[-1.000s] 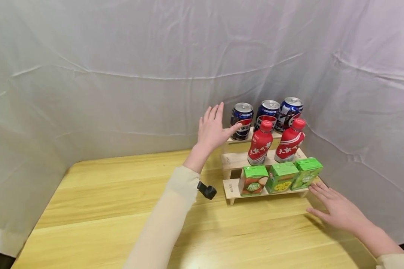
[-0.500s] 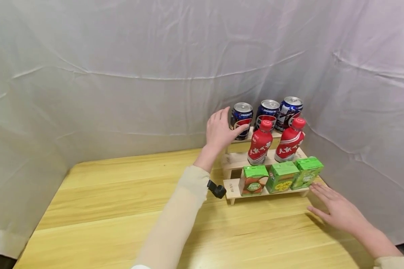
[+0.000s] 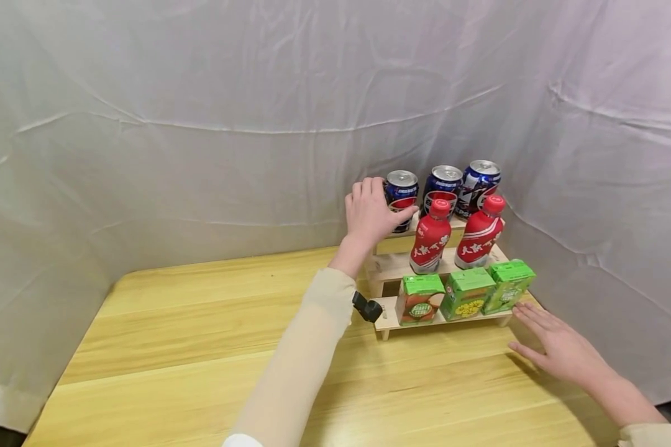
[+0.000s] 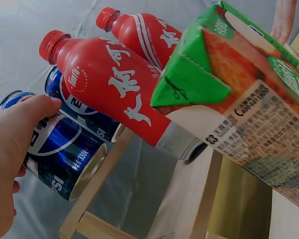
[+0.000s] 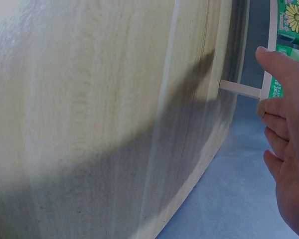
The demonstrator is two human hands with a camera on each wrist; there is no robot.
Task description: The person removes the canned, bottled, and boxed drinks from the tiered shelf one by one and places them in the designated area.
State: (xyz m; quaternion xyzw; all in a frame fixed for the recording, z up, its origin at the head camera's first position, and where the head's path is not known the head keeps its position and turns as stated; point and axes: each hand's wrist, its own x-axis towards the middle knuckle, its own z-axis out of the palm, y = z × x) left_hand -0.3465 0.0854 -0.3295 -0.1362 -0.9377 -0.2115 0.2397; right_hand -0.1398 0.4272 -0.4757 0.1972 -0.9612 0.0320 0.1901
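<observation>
On the top step of a wooden three-tier stand (image 3: 394,266), my left hand (image 3: 367,214) grips the leftmost blue cola can (image 3: 404,191). Its thumb lies across the can's front in the left wrist view, the other fingers partly hidden behind the can (image 4: 65,154). Two more cola cans, a middle one (image 3: 443,186) and a right one (image 3: 481,183), stand beside it. My right hand (image 3: 561,347), fingers extended, is by the right end of the bottom step, close to the light green drink carton (image 3: 509,287). Whether it touches the stand I cannot tell.
Two red bottles, left (image 3: 430,239) and right (image 3: 479,236), stand on the middle step. A brown-and-green carton (image 3: 421,305) and a yellow-flowered green carton (image 3: 468,298) share the bottom step. Grey cloth (image 3: 229,174) hangs behind the wooden table (image 3: 190,335).
My left hand has moved right to the leftmost can, and its spread fingers have closed round it. The right hand stays nearly in place.
</observation>
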